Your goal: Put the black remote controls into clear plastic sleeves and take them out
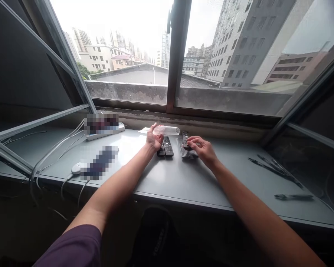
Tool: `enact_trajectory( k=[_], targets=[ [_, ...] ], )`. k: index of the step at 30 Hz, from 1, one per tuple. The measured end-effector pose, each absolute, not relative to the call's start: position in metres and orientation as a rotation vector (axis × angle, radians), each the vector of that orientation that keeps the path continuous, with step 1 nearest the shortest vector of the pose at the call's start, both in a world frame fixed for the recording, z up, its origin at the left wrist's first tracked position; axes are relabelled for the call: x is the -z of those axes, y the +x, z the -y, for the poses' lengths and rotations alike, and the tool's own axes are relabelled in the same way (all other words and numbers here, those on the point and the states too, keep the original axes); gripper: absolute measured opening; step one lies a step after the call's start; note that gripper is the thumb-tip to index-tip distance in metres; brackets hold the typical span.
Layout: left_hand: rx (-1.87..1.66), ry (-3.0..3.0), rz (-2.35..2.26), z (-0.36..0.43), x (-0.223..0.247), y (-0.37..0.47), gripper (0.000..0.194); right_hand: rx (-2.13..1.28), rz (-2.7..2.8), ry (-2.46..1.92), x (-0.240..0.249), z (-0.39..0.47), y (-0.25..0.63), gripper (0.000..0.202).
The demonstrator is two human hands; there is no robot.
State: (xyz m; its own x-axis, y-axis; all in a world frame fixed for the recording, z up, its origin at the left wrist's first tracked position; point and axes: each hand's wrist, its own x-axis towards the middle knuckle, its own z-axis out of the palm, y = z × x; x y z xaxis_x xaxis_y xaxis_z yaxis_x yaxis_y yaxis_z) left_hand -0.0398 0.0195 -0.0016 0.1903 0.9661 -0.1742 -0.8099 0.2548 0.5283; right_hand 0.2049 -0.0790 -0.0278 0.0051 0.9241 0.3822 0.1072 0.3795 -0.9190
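My left hand (154,140) is closed around a clear plastic sleeve (168,130), which points to the right above the table. Just below that hand, two black remote controls (168,147) lie side by side; the left one is partly covered by my fingers. A third black remote control (185,137) is pinched by its lower right edge between the thumb and fingers of my right hand (202,149), its buttons facing up. Under it lies a dark thing in clear plastic wrap (187,154), mostly hidden by the remote and my hand.
The grey table (178,181) runs along a window. At left are a white power strip (105,131), a blurred-out object (100,163), a round white charger (76,169) and white cables. Dark slender items (275,168) lie at right. Metal frames (41,118) rise on the left.
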Motion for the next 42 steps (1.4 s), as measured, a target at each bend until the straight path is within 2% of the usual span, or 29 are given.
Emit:
enact_trajectory(
  k=[5, 6, 10, 12, 13, 15, 19, 21, 27, 32, 42],
  targets=[
    [-1.328, 0.301, -0.467, -0.022, -0.002, -0.046, 0.028, -0.819, 1.387, -1.019, 0.028, 0.078, 0.215, 0.045],
    [-1.336, 0.296, -0.459, -0.022, -0.003, -0.048, 0.027, -0.844, 1.336, -1.016, 0.028, 0.077, 0.215, 0.054],
    [-1.346, 0.279, -0.458, -0.02, -0.009, -0.05, 0.026, -0.917, 1.163, -1.029, 0.03, 0.073, 0.216, 0.115],
    [-1.347, 0.278, -0.462, -0.018, -0.01, -0.05, 0.024, -0.985, 1.102, -1.011, 0.03, 0.072, 0.216, 0.13],
    [-1.35, 0.278, -0.46, -0.017, -0.011, -0.05, 0.024, -1.045, 1.074, -0.981, 0.03, 0.072, 0.216, 0.13],
    [-1.355, 0.28, -0.455, -0.016, -0.011, -0.05, 0.023, -1.195, 1.041, -0.89, 0.028, 0.074, 0.216, 0.112],
    [-1.346, 0.292, -0.46, -0.017, -0.01, -0.05, 0.023, -1.495, 1.058, -0.79, 0.021, 0.084, 0.211, 0.047],
    [-1.343, 0.288, -0.462, -0.017, -0.01, -0.05, 0.024, -1.614, 1.037, -0.759, 0.017, 0.089, 0.208, 0.035],
    [-1.347, 0.3, -0.446, -0.017, -0.011, -0.051, 0.025, -1.756, 0.825, -0.676, 0.008, 0.09, 0.207, 0.022],
    [-1.356, 0.348, -0.469, -0.018, -0.007, -0.049, 0.024, -1.774, 0.739, -0.678, 0.006, 0.086, 0.21, 0.038],
    [-1.345, 0.394, -0.475, -0.021, -0.001, -0.051, 0.03, -1.74, 0.583, -0.705, 0.002, 0.09, 0.21, 0.018]
  ],
)
